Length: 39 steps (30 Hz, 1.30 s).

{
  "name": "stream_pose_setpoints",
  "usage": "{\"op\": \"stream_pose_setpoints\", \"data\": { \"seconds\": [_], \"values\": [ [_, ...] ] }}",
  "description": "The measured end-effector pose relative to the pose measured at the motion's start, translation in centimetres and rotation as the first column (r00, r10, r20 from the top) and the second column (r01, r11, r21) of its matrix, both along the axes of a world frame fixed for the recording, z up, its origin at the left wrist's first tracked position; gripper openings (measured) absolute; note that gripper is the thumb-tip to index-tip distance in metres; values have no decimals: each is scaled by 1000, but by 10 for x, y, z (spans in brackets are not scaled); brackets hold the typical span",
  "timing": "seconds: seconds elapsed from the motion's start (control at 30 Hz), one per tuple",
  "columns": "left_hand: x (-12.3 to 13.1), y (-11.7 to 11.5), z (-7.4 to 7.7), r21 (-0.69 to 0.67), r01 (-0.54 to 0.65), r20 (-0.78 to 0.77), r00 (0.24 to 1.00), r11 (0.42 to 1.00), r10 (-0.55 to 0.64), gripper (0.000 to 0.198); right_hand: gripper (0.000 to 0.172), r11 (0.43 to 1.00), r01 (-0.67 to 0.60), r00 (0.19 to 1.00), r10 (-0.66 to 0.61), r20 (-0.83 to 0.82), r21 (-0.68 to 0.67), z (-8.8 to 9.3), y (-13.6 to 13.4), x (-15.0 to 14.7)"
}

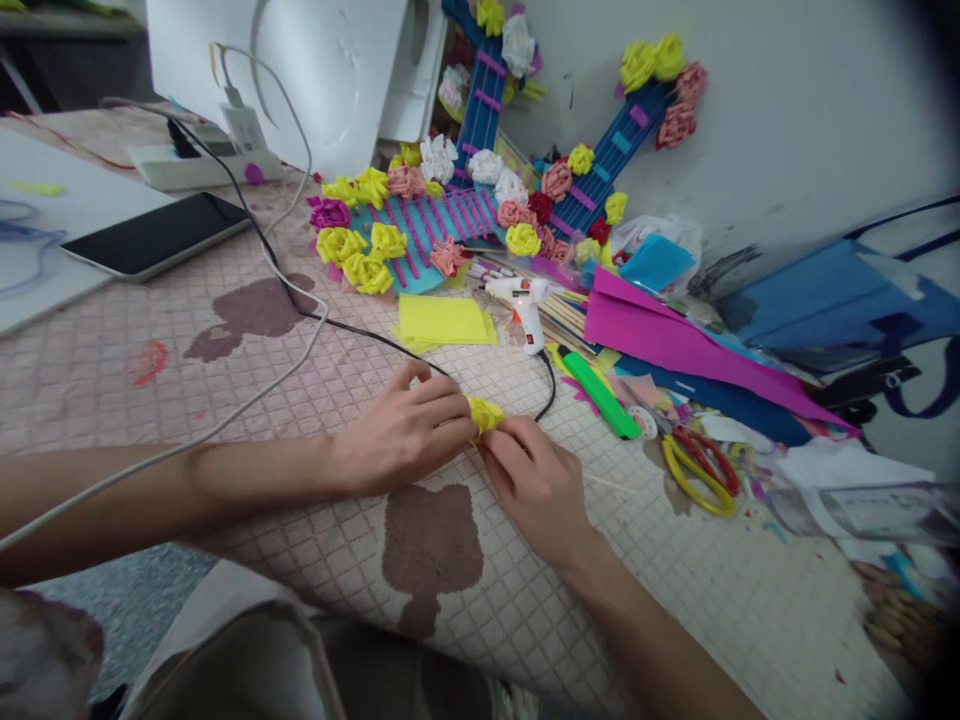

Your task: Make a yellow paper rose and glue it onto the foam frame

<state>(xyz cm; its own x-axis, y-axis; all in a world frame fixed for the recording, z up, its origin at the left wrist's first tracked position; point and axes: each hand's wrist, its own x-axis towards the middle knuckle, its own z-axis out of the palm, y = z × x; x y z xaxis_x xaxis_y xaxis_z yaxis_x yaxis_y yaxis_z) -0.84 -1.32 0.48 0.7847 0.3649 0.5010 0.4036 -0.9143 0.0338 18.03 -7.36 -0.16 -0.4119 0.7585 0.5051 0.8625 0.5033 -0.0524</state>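
Left hand (412, 430) and right hand (544, 485) both have bent fingers closed on one crumpled yellow paper piece (486, 414), one hand per side; its shape is partly hidden by the fingers. Piece is on the near side of the glue gun (526, 312), slightly left, low over the tabletop (330, 560). Thin stick (611, 485) lies near the right hand, also on the near side of the glue gun. Just left of glue gun: yellow paper sheets (444, 320). Just right: wooden sticks (568, 318), then magenta sheet (652, 325). Right and nearer: green tool (600, 395), then scissors (697, 475), red and yellow handles. Behind glue gun: blue guitar-like shapes (431, 235) trimmed with paper flowers (367, 270) in yellow, white, pink, red. Well left of it: dark-screened device (161, 235), power strip (180, 168) beyond. White cable (266, 385) runs left of glue gun, across the left forearm.
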Motion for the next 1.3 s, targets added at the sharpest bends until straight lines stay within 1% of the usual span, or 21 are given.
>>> {"op": "stream_pose_setpoints", "data": {
  "seconds": [0.17, 0.33, 0.43, 0.63, 0.77, 0.9, 1.17, 1.3],
  "values": [
    [-1, 0, -1, -4, -8, -25, 1000, 1000, 8, 17, 18, 1000, -4, 1000, 4, 7, -12, 0, 0, 1],
    [-2, 1, -2, 25, -12, -64, 998, 1000, 14, 16, 19, 999, 5, 999, -7, -39, -50, 1, 0, 2],
    [-1, 1, -2, 24, -22, -57, 998, 999, 24, 18, 19, 999, 11, 1000, -12, -16, -42, 0, -1, 3],
    [3, 0, -5, -19, -59, -10, 998, 998, 59, 20, 19, 999, 21, 1000, -21, 12, -35, -1, -1, 2],
    [4, 1, -7, -4, -52, -25, 998, 999, 52, 20, 20, 998, 11, 1000, -10, 9, -63, -1, -1, 2],
    [3, 2, -6, 21, -33, -47, 998, 999, 34, 22, 18, 998, 13, 999, -16, -51, -59, 0, -2, 1],
    [6, 2, -8, 21, -48, -4, 999, 999, 48, 17, 19, 999, 33, 999, -32, 13, -38, -3, -1, 1],
    [7, 2, -8, 34, -38, -34, 999, 999, 39, 18, 18, 997, 31, 1000, -30, 9, -65, -2, -1, 0]
  ]
}}
